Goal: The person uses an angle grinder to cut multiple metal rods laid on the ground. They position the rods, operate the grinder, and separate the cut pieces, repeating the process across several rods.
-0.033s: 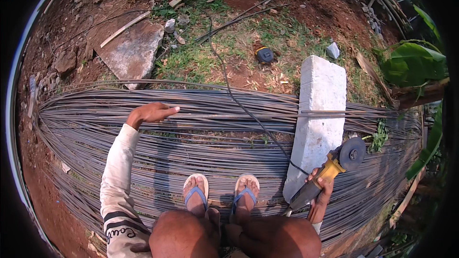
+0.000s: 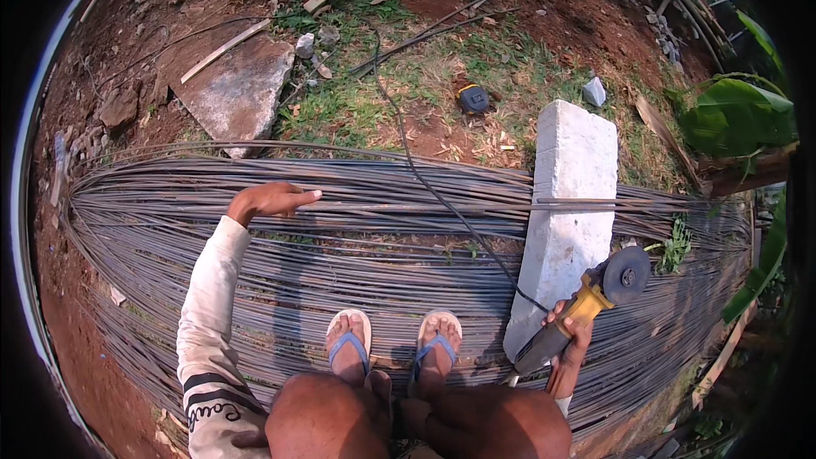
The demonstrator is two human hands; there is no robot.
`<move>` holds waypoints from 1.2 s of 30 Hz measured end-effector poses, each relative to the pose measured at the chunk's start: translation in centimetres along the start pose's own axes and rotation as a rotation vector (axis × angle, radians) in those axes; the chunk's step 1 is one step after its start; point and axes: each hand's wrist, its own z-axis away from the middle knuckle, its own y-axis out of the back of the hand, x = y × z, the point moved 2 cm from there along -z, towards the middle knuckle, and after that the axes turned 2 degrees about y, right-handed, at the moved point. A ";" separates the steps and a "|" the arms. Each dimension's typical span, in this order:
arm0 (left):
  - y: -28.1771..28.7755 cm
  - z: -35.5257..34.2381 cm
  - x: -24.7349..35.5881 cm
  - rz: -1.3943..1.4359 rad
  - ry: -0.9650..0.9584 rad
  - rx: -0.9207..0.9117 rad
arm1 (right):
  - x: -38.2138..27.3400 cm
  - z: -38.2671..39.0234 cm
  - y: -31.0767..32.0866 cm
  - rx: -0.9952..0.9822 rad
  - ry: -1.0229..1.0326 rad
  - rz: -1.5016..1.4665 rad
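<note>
Rods Under Both Feet

Steel rods (image 2: 382,229) covered the red ground from edge to edge; grass lay open beyond. The white concrete block (image 2: 568,204) rested across them. The right hand (image 2: 568,342) clasped the yellow angle grinder (image 2: 586,306) beside it. The left hand (image 2: 270,201) lay spread on the rods.

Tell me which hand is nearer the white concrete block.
Right. The right hand grips the angle grinder right beside the white concrete block, at its near end. The left hand rests on the steel rods, well off to the block's left.
</note>
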 end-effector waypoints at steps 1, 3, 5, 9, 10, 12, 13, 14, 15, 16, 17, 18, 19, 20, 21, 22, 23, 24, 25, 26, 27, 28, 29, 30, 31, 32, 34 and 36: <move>0.2 -0.3 -0.2 0.000 0.033 -0.060 | 0.3 -0.2 -0.2 -0.060 0.012 -0.010; 0.6 -0.8 -0.1 0.030 -0.034 -0.052 | 1.1 -1.2 -0.6 -0.030 0.038 0.021; 0.9 -0.9 -0.2 -0.011 -0.055 -0.036 | 1.8 -1.7 -1.3 0.001 0.110 0.079; 2.1 -1.1 0.2 -0.130 -0.101 0.013 | 3.1 -3.6 -3.8 -0.178 0.155 0.124; 2.4 -1.4 0.7 -0.145 -0.105 0.035 | 3.5 -4.1 -4.5 -0.218 0.155 0.122; 3.5 -2.4 2.5 -0.111 -0.163 0.086 | 4.1 -5.0 -5.8 -0.283 0.147 0.110; 4.2 -3.3 3.9 -0.065 -0.186 0.105 | 4.3 -5.3 -6.3 -0.291 0.135 0.123; 4.5 -4.5 5.6 0.015 -0.223 0.109 | 4.5 -5.6 -6.8 -0.299 0.124 0.136; 4.8 -6.0 7.8 0.094 -0.241 0.113 | 4.6 -5.8 -7.1 -0.298 0.067 0.172; 5.1 -7.7 10.2 0.168 -0.229 0.076 | 4.6 -5.9 -7.3 -0.297 0.011 0.210; 5.3 -9.4 12.5 0.242 -0.203 0.047 | 4.5 -6.2 -7.4 -0.282 -0.045 0.259; 5.1 -11.0 14.7 0.296 -0.173 0.042 | 4.4 -6.0 -7.5 -0.289 -0.057 0.243; 4.9 -12.6 16.7 0.350 -0.130 0.046 | 4.1 -6.2 -7.4 -0.298 -0.086 0.253; 4.4 -14.0 18.3 0.473 -0.133 0.027 | 3.8 -5.9 -7.3 -0.321 -0.112 0.257; 4.0 -15.3 19.5 0.599 -0.142 0.013 | 3.5 -5.7 -7.2 -0.347 -0.139 0.259; 3.4 -16.5 21.0 0.737 -0.153 0.053 | 3.2 -5.2 -6.9 -0.326 -0.110 0.218; 3.4 -17.7 22.3 0.864 -0.161 0.108 | 2.8 -4.7 -6.7 -0.333 -0.069 0.178; 3.9 -18.9 23.8 1.109 -0.231 0.089 | 2.3 -4.1 -6.2 -0.338 -0.029 0.143; 4.8 -19.7 24.8 1.349 -0.287 0.086 | 1.9 -3.4 -5.7 -0.332 -0.002 0.122; 6.5 -20.1 25.5 1.577 -0.320 0.094 | 1.5 -2.5 -5.2 -0.356 0.010 0.076; 9.6 -20.2 26.0 1.692 -0.409 0.139 | 1.1 -1.7 -4.5 -0.379 0.017 0.034; 13.5 -19.9 26.3 1.789 -0.439 0.198 | 0.7 -0.9 -3.9 -0.382 0.018 0.013; 17.8 -18.9 25.9 1.939 -0.558 0.277 | 0.5 -0.5 -3.2 -0.379 0.024 -0.007; 22.7 -17.4 24.6 2.044 -0.630 0.356 | 0.4 0.0 -2.6 -0.375 0.027 -0.026; 27.7 -15.1 22.5 2.051 -0.684 0.417 | 0.4 0.3 -2.1 -0.370 0.031 -0.046; 32.2 -12.5 20.0 2.068 -0.761 0.477 | 0.5 0.4 -1.6 -0.363 0.036 -0.056; 39.6 -6.0 13.4 2.056 -0.811 0.497 | 1.1 0.5 -0.9 -0.352 0.043 -0.079; 43.4 1.1 6.8 2.009 -0.996 0.302 | 2.0 0.4 -0.6 -0.354 0.041 -0.100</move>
